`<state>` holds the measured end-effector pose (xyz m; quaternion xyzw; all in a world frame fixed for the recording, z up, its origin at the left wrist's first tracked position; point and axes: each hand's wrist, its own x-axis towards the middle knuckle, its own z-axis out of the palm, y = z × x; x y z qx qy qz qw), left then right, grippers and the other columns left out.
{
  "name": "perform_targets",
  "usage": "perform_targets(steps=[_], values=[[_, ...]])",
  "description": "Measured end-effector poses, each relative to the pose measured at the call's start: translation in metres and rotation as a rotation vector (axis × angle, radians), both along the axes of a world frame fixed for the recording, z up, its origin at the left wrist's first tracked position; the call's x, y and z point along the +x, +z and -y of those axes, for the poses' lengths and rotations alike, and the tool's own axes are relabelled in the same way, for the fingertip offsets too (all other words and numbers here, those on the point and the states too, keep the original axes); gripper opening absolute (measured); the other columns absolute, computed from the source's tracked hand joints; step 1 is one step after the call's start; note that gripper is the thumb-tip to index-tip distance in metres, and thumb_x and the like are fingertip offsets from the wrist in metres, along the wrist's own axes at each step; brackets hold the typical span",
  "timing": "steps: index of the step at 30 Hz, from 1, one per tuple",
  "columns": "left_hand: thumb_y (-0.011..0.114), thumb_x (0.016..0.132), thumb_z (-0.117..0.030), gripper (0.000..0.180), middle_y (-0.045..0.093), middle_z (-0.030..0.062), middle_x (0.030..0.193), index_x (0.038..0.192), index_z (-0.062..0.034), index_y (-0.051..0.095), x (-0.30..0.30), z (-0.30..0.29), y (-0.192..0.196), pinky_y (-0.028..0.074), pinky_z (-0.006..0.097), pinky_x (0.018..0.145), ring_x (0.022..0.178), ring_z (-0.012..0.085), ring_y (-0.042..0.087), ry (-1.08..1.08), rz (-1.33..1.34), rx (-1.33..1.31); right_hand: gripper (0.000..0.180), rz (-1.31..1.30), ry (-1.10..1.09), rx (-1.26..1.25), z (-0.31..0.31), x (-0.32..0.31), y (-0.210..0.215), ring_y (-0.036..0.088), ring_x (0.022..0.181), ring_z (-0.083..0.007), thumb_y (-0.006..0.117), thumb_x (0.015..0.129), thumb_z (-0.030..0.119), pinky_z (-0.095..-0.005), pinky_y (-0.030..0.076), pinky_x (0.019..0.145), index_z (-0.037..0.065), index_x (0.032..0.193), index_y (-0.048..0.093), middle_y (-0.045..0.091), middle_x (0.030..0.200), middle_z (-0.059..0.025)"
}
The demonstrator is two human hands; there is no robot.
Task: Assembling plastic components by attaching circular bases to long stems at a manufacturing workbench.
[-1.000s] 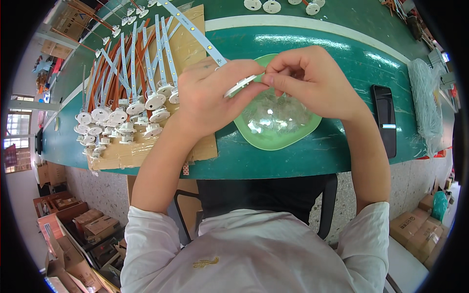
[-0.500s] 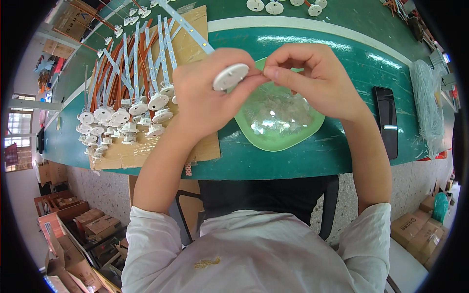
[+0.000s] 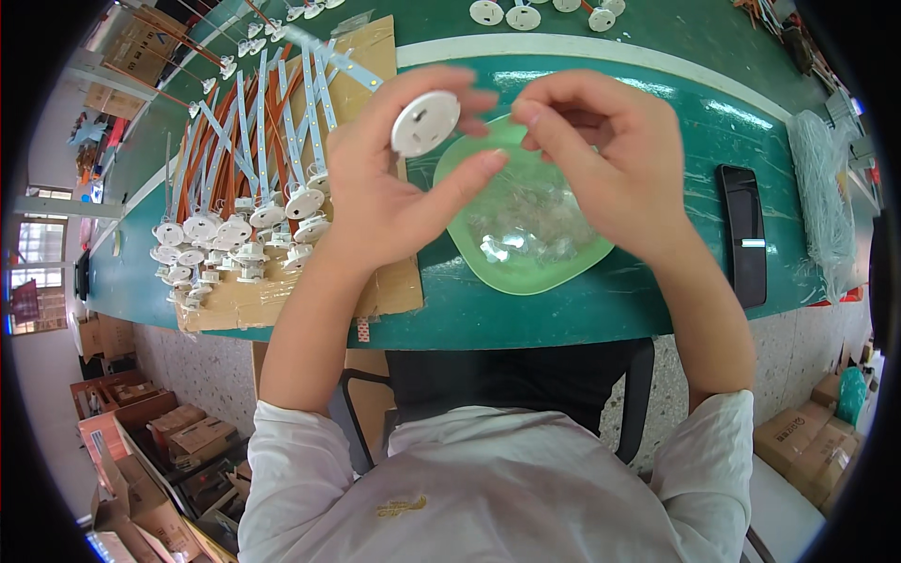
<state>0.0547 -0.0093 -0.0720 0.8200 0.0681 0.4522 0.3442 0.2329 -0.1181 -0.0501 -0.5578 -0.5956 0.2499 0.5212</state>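
Observation:
My left hand [image 3: 380, 202] holds an LED strip with a white round end cap [image 3: 425, 124]. The cap lies against the fingers, and the pale strip [image 3: 360, 73] runs up and left behind the hand. Its thumb is stretched away from the fingers, which are slightly blurred. My right hand [image 3: 624, 178] is apart from the left, with thumb and forefinger pinched; what sits between them, if anything, is too small to see. Under both hands is a green bowl [image 3: 516, 281] holding small clear plastic pieces [image 3: 530, 220].
Several LED strips with white round caps [image 3: 235, 228] lie on a cardboard sheet [image 3: 389, 281] at left. A black phone [image 3: 743, 235] and a bundle of clear plastic [image 3: 818, 202] are at right. More white caps [image 3: 523, 17] stand at the far side of the green table [image 3: 563, 324].
My hands have separated from touching fingertips. The left hand has moved slightly left and up with the LED strip, its thumb opening away from the fingers.

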Motion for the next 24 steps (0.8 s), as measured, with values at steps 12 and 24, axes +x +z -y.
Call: perform_targets(steps=[12, 24], values=[[0.041, 0.110, -0.026, 0.064, 0.040, 0.0283, 0.153, 0.161, -0.0035, 0.010, 0.006, 0.005, -0.006, 0.041, 0.048, 0.113, 0.138, 0.0394, 0.048, -0.230, -0.056, -0.177, 0.010, 0.427, -0.236, 0.605, -0.003, -0.011, -0.011, 0.074, 0.072, -0.0175, 0.076, 0.083, -0.002, -0.0254, 0.058, 0.063, 0.000, 0.092, 0.072, 0.075, 0.086, -0.0094], [0.043, 0.104, 0.002, 0.057, 0.050, 0.0269, 0.146, 0.157, 0.0046, 0.023, 0.009, 0.011, -0.009, 0.041, 0.044, 0.113, 0.135, 0.0363, 0.053, -0.307, 0.041, -0.298, 0.013, 0.406, -0.280, 0.717, -0.009, -0.016, -0.016, 0.073, 0.070, -0.0215, 0.077, 0.077, -0.004, -0.0267, 0.057, 0.061, 0.001, 0.089, 0.072, 0.074, 0.084, -0.0103]])
